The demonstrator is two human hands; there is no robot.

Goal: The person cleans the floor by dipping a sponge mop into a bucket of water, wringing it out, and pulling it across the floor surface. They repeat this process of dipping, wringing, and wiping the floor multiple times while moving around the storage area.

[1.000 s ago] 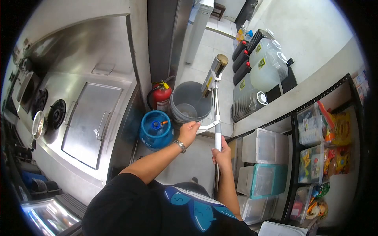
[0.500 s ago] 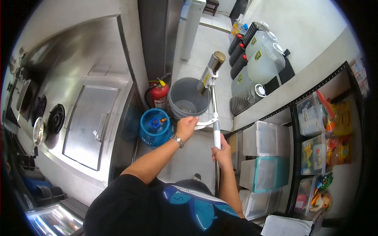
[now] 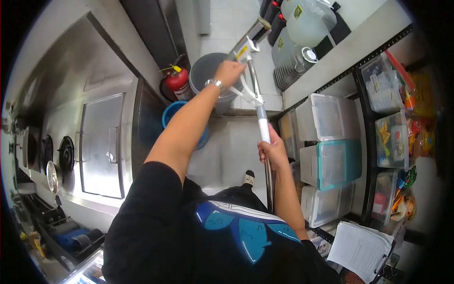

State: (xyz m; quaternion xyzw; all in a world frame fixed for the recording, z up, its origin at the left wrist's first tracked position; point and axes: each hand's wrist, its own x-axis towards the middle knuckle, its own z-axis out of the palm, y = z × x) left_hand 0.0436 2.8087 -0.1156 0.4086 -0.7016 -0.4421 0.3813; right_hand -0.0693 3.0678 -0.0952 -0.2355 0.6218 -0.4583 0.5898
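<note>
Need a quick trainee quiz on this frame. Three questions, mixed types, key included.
1. Multiple choice: the right hand is closed around: A) a clear plastic bin; B) the white sleeve on the silver metal pole; C) a round metal pan.
2. True or false: the left hand has a silver metal wristwatch at its wrist.
3. Fill in: beside the round grey plastic bucket stands a red ____.

Key: 1. B; 2. True; 3. fire extinguisher
</note>
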